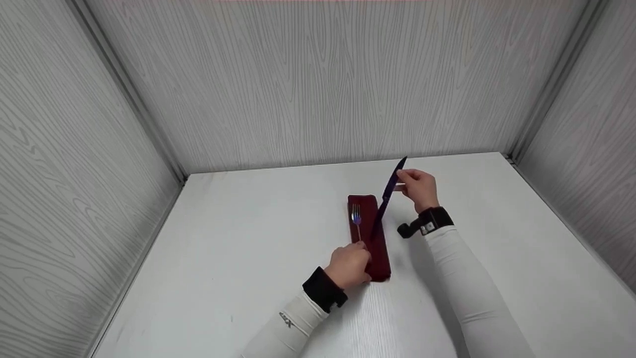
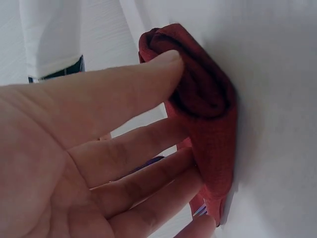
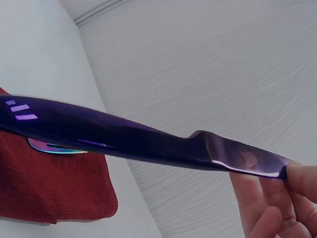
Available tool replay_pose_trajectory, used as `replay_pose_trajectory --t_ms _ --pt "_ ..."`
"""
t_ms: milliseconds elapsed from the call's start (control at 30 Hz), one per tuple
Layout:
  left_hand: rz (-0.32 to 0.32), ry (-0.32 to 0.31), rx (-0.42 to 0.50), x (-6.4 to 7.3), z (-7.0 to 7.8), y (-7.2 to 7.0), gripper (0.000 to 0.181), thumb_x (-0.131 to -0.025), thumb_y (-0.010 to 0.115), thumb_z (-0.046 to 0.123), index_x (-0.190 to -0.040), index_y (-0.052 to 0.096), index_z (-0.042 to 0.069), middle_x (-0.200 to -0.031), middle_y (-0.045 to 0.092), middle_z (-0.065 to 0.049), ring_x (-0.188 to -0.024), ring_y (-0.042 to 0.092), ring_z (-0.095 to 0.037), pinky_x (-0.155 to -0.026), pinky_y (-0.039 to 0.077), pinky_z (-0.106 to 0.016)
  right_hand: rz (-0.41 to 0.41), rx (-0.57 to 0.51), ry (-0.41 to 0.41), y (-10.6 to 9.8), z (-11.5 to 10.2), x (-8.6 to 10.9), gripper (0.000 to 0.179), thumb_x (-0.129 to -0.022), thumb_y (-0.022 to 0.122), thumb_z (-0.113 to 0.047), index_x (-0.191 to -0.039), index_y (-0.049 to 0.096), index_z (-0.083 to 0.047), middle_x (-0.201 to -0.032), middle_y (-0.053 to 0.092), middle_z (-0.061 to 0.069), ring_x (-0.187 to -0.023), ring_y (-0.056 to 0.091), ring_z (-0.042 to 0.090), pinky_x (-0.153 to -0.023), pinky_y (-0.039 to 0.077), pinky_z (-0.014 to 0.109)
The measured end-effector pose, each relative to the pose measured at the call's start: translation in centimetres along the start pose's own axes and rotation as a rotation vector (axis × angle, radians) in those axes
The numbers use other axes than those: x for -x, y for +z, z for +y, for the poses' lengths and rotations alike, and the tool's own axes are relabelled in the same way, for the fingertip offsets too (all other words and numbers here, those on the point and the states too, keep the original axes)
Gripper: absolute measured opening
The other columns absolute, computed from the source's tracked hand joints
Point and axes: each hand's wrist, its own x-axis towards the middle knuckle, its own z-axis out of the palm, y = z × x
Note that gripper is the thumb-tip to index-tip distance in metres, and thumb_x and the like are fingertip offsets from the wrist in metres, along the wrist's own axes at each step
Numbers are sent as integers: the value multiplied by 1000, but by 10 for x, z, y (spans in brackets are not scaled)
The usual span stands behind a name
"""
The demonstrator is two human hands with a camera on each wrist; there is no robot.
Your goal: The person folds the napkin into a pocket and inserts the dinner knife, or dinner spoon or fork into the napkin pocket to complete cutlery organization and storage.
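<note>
A dark purple, shiny table knife (image 1: 386,194) slants upward above a folded dark red cloth napkin (image 1: 380,256), its handle end low over the cloth. My right hand (image 1: 420,188) pinches the blade (image 3: 242,156) near its tip between thumb and fingers. On the napkin lies a fork (image 1: 356,216) with an iridescent sheen, tines pointing away from me; my left hand hides the lower end of its handle. That left hand (image 1: 350,266) holds the near end of the napkin. In the left wrist view the thumb presses the rolled end (image 2: 205,94) while the fingers lie along one side.
A white tabletop (image 1: 248,238) carries the napkin right of its middle. Grey wood-grain panels rise at the back (image 1: 318,84), left (image 1: 54,199) and right (image 1: 591,149). Black wrist straps (image 1: 325,291) and pale sleeves are on both arms.
</note>
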Motion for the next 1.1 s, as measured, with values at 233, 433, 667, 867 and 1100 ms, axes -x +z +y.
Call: replay_pose_trajectory --t_ms 233,433,667,867,1100 --pt "5 47 -99 1 2 0 22 -76 91 15 -96 81 16 -100 69 1 -89 69 -15 -60 51 -30 4 66 9 15 1 -19 33 -105 68 -20 -122 70 8 -80 72 -8 -64 73 4 -66 53 17" --pt "40 63 -136 3 3 3 11 -83 86 14 -92 80 16 -99 69 0 -88 69 -15 -60 53 -29 -23 113 49 23 10 -28 33 -105 66 -21 -124 70 7 -80 71 -9 -65 73 6 -60 48 16" --pt "58 59 -150 3 4 3 13 -82 87 16 -91 78 14 -104 71 -2 -90 69 -17 -61 54 -31 -85 218 23 31 20 -32 31 -105 65 -14 -123 70 11 -83 72 -4 -62 71 6 -67 56 20" --pt "77 66 -142 3 3 4 14 -82 87 18 -92 78 14 -105 72 -3 -89 70 -18 -62 55 -32 -153 355 53 38 31 -30 32 -107 62 -15 -125 70 10 -106 77 17 -71 75 11 -82 59 31" --pt "90 71 -141 3 2 5 17 -79 88 14 -92 78 14 -100 70 -2 -86 70 -18 -62 56 -33 -280 613 70 39 49 -22 35 -108 61 -21 -128 71 5 -119 75 22 -71 68 4 -70 47 23"
